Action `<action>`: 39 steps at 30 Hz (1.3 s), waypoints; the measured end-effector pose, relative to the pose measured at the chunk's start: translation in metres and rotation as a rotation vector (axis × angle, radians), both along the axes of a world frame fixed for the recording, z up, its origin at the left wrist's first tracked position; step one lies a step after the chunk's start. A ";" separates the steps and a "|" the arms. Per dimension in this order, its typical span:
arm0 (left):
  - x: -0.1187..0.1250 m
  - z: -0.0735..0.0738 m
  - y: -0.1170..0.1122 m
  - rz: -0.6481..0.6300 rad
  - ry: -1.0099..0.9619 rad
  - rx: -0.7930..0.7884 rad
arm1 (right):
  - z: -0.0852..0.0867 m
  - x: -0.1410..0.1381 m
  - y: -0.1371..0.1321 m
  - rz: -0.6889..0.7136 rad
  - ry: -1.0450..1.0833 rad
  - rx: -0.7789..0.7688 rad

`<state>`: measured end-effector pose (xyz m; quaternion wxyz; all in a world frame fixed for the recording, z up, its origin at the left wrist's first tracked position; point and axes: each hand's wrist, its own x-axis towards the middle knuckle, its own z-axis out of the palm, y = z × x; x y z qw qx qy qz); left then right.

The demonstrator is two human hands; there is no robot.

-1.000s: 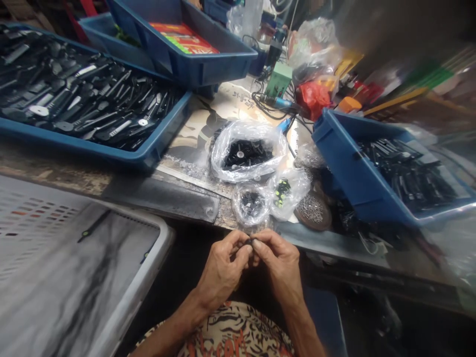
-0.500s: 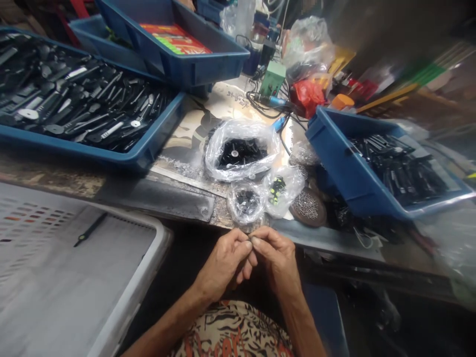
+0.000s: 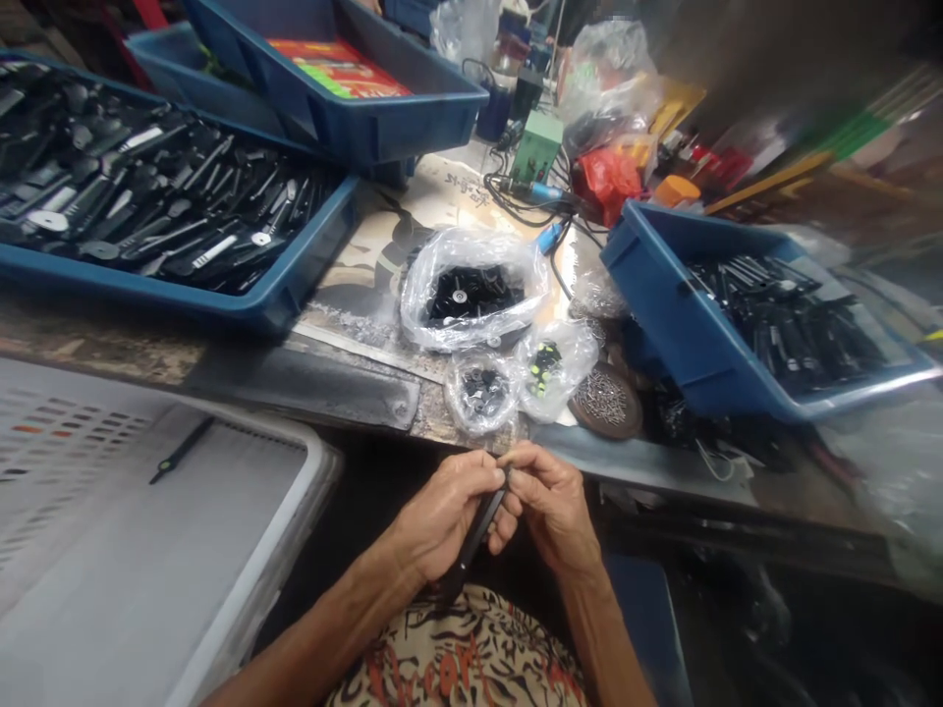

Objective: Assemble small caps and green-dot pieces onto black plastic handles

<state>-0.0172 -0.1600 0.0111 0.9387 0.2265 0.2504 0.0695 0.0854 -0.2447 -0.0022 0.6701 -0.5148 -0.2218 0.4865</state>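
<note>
Black handle at lower centre of frame, slanting, upper end near front edge of tabletop. Left hand clamped round its length; right hand pinching upper end, exact fingertip contact hidden. Looks light, stiff, probably smooth plastic: some slip likely, little risk of breaking. Best hold: long body steadied in left hand, fingertips at upper end for fine control.
</note>
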 end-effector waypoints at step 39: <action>-0.006 0.008 0.005 0.376 0.027 0.174 | -0.006 -0.023 -0.024 0.350 -0.271 -0.214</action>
